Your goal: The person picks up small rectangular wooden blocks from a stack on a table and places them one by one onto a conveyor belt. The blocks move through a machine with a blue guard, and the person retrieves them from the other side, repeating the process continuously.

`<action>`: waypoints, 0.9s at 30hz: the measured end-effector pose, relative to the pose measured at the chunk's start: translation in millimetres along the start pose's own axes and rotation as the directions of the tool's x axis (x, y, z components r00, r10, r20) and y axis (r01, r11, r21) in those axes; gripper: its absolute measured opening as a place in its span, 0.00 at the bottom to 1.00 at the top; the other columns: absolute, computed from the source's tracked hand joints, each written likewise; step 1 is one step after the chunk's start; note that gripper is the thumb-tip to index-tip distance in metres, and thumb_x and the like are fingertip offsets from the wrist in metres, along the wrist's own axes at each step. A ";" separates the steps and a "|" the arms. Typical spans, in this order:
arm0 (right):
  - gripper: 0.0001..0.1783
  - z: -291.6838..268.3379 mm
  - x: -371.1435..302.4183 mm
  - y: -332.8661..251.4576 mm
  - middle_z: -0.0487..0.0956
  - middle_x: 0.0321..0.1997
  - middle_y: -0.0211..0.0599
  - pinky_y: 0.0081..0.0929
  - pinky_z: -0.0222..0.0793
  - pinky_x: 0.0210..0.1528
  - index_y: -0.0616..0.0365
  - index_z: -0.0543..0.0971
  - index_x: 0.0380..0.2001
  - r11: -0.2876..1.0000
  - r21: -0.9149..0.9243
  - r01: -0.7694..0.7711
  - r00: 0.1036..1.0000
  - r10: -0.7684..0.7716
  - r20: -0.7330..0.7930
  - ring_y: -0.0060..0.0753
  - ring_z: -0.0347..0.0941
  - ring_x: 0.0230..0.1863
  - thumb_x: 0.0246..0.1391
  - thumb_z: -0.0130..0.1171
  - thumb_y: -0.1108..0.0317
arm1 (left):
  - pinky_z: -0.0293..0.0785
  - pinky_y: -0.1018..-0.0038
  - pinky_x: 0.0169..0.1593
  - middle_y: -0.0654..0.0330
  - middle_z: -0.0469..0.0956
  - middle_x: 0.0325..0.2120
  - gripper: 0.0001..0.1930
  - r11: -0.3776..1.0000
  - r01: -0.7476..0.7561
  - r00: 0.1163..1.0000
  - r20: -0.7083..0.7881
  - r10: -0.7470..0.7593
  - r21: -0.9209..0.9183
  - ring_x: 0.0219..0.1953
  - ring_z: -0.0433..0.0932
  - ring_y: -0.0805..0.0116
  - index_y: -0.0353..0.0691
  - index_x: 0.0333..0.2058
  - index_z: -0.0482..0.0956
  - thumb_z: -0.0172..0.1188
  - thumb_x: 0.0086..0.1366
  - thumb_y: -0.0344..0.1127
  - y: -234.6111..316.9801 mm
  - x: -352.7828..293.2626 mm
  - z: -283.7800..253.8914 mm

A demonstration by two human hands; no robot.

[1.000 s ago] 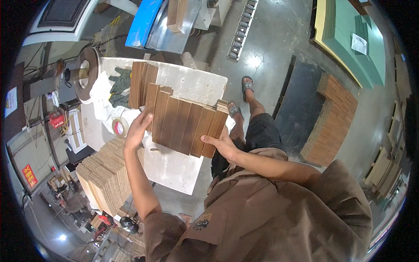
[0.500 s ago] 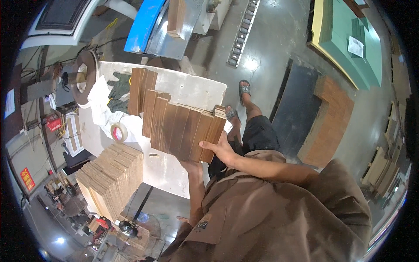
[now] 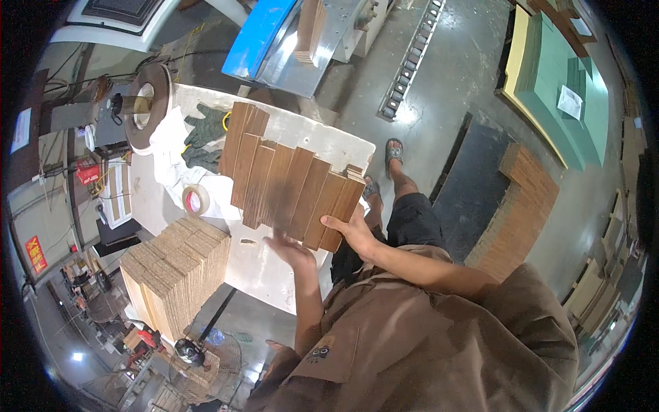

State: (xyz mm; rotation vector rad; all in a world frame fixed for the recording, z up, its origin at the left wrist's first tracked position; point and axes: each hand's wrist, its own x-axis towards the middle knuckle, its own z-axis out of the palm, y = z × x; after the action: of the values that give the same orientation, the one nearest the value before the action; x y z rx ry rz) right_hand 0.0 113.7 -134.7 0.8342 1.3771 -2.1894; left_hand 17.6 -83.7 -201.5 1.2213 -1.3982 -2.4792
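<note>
A row of dark brown wood-grain strips [image 3: 292,192] stands packed together, their ends stepped unevenly, over the white table. My right hand [image 3: 353,231] grips the right end of the row, its thumb across the front face. Its other fingers are hidden behind the strips. At the lower edge of the row is my left hand [image 3: 294,253], blurred by motion, with its fingers stretched out and nothing seen in them. More brown strips [image 3: 244,127] sit behind the row at its far left end.
The white table [image 3: 264,278] also bears a tape roll [image 3: 195,200], dark gloves [image 3: 206,134], white cloth [image 3: 169,154] and a large brown edging roll [image 3: 156,89]. A tall stack of chipboard pieces [image 3: 180,257] stands at the near left. Beyond is a blue-and-metal machine [image 3: 257,41].
My left hand has come out from under the strips and moved left along their lower edge. The strips are now fanned more unevenly. My right hand keeps its grip.
</note>
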 end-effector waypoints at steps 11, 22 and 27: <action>0.59 0.9 -4.8 -10.2 0.64 0.72 0.52 0.46 0.60 0.78 0.64 0.49 0.75 1.000 0.007 0.004 1.000 -0.004 0.006 0.46 0.63 0.74 0.57 0.79 0.54 | 0.61 0.44 0.76 0.51 0.59 0.77 0.50 0.945 -0.246 0.969 -0.057 0.239 -0.216 0.75 0.61 0.44 0.46 0.77 0.60 0.36 0.73 0.81 28.6 66.6 43.3; 0.58 4.9 -1.4 -9.9 0.67 0.70 0.50 0.43 0.58 0.77 0.65 0.50 0.75 0.995 0.074 -0.064 0.998 0.063 0.018 0.43 0.63 0.73 0.59 0.77 0.51 | 0.57 0.48 0.77 0.51 0.58 0.78 0.50 0.937 -0.207 0.978 -0.093 0.188 -0.282 0.77 0.59 0.45 0.43 0.79 0.54 0.37 0.75 0.79 30.9 76.7 66.3; 0.65 -5.0 12.6 6.1 0.62 0.75 0.49 0.45 0.52 0.80 0.61 0.45 0.79 0.994 0.032 -0.102 0.994 0.100 0.050 0.45 0.57 0.77 0.56 0.78 0.46 | 0.51 0.52 0.79 0.49 0.55 0.79 0.51 0.967 -0.223 0.972 -0.099 0.212 -0.126 0.79 0.55 0.47 0.38 0.79 0.53 0.35 0.76 0.77 39.3 77.8 81.7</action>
State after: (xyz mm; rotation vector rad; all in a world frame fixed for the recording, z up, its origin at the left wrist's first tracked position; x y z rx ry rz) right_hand -4.1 115.2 -149.0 0.8388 1.2497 -2.1472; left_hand -101.8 -79.8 -196.9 1.0695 -1.2453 -2.3034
